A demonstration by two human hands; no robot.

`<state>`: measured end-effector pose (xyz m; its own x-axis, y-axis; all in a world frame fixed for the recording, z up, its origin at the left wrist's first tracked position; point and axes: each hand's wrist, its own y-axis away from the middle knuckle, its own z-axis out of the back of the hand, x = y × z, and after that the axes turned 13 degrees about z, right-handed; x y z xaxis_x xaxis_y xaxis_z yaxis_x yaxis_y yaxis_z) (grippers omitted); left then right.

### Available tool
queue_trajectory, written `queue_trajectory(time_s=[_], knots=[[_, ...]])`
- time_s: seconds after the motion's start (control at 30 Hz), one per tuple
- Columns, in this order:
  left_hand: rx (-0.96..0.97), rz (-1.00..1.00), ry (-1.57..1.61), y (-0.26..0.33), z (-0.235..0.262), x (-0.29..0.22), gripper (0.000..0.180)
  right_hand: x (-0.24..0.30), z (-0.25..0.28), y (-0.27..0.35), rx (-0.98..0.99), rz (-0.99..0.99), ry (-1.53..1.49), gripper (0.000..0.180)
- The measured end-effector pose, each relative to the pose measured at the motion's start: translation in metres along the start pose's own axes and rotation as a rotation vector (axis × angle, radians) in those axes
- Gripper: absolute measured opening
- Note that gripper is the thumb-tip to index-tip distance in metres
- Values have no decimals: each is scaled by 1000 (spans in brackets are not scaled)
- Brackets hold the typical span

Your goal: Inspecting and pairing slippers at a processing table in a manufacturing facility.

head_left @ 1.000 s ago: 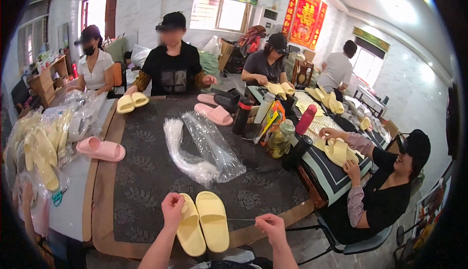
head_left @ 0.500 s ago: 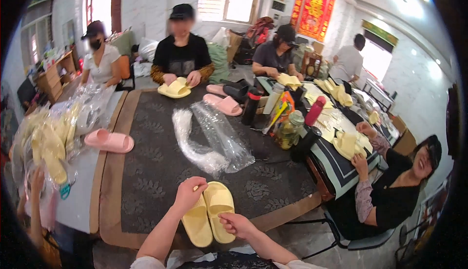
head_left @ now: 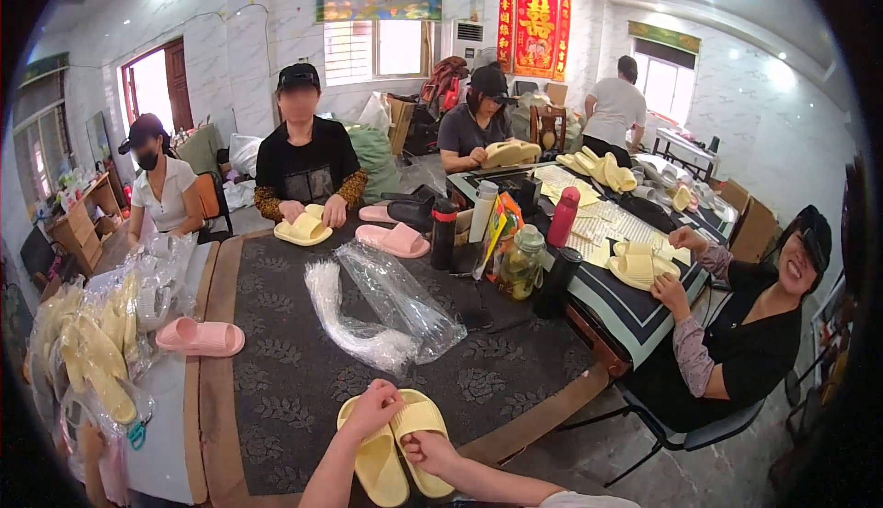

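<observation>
At the lower middle of the frame we see yellow slippers (head_left: 382,479), probably light and flexible, best held by the sole edges; the left hand (head_left: 376,408) and right hand (head_left: 431,453), slightly apart, curl over them, whether gripping we cannot tell.

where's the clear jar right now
In the head view, right of centre, the clear jar stands between a colourful packet and a black flask.

Slipper pair (head_left: 381,464) on near side of table (head_left: 515,370), plastic bag (head_left: 400,305) beyond, jar (head_left: 521,267) right of bag.
</observation>
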<state>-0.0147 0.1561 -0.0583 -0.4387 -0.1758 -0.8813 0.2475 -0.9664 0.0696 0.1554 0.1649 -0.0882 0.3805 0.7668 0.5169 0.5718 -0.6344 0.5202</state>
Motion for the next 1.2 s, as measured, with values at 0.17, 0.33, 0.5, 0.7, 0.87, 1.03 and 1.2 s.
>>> queue_trajectory(time_s=[0.17,0.33,0.5,0.7,0.87,1.03,1.2], knots=[[-14,-21,-42,7,-1,-3,14,-5,2,-1,-87,-23,-128,10],[183,149,141,0,-4,-1,11,-6,4,-9,-102,-53,-205,6],[222,180,201,0,-3,2,10,-9,-3,-3,-131,-11,-148,6],[238,204,191,1,1,-3,9,-8,-4,-2,-83,11,-102,10],[322,267,247,-5,4,-2,9,-8,0,-7,-34,-2,-67,12],[352,281,276,-6,4,3,8,-13,7,-10,2,22,-73,9],[231,211,291,1,-1,3,7,-15,6,-2,-43,55,-77,8]])
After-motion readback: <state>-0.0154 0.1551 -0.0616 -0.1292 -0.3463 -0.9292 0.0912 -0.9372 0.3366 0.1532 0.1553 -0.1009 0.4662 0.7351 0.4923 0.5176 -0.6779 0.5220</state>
